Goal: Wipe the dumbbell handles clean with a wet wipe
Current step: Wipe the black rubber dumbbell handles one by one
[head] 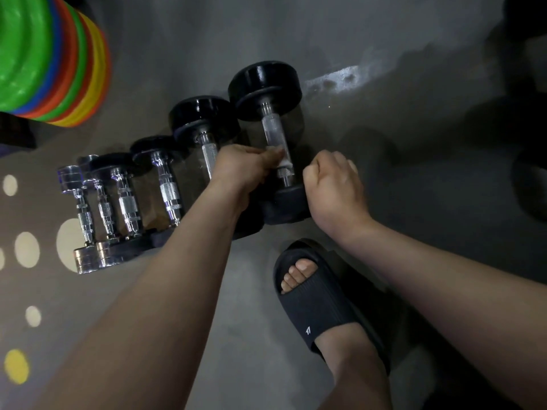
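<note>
On the floor (399,149), at the right end of the row (127,199), the left hand (242,165) pinches a wipe (284,163) against the handle (274,133) of the biggest dumbbell (266,84). The right hand (333,184), a fist with nothing seen in it, sits just right of the dumbbell's near head (285,207).

Count:
- black-headed dumbbells (265,87): 4
- chrome-headed dumbbells (70,178): 2
- total 6, in one row on the floor (384,128), running 9 to 12 o'clock
- wet wipe (282,162): 1, centre
- grips: 2, left grip (242,164) and right grip (334,184)
- slipper (319,303): 1, at 5 o'clock, one foot in it
- coloured plates (23,54): 1 stack at 10 o'clock; plate count not readable
- pale floor dots (26,250): 5, at 8 to 9 o'clock
- yellow dot (16,366): 1
</note>
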Tool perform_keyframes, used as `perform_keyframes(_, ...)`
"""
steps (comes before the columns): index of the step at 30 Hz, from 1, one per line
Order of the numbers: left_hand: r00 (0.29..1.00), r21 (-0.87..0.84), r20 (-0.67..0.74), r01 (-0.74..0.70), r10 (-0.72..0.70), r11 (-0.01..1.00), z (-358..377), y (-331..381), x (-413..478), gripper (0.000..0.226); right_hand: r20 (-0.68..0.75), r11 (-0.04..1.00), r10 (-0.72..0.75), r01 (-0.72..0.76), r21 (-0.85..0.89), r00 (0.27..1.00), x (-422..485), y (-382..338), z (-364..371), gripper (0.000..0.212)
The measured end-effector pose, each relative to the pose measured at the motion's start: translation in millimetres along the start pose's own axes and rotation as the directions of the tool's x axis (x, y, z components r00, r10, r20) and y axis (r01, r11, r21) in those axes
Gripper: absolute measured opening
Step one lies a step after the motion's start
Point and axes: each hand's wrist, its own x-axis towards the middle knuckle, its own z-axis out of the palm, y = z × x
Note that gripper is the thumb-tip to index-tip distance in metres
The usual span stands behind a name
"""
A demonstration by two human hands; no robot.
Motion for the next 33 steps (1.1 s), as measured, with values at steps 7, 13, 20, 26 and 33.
perform_keyframes(7,0.983,-0.253,-0.173,-0.102,0.058,0.962,14,20,36,0.021,-0.029,0.999,-0.05,0.05,0.002,0.998,-1,-7,-5,0.019)
perform_keyframes(13,1.0,-0.273,0.017,-0.02,0.025,0.962,4,22,41,0.022,0.022,0.999,-0.05,0.051,-0.02,0.998,0,-7,-5,0.018)
perform_keyframes(20,0.925,-0.076,0.377,0.074,-0.04,0.994,-15,12,26,0.034,-0.001,1.0,-0.015,0.015,-0.002,1.0,-3,-9,-2,0.026)
perform_keyframes(26,0.935,0.251,0.336,0.025,-0.111,0.968,-21,4,7,0.028,0.0,0.999,0.02,-0.02,0.045,1.0,-1,-6,2,0.032)
perform_keyframes(33,0.995,0.524,0.091,-0.081,0.038,0.848,-2,4,-9,0.051,0.043,0.996,0.081,-0.082,0.043,0.996,-2,-3,1,0.022)
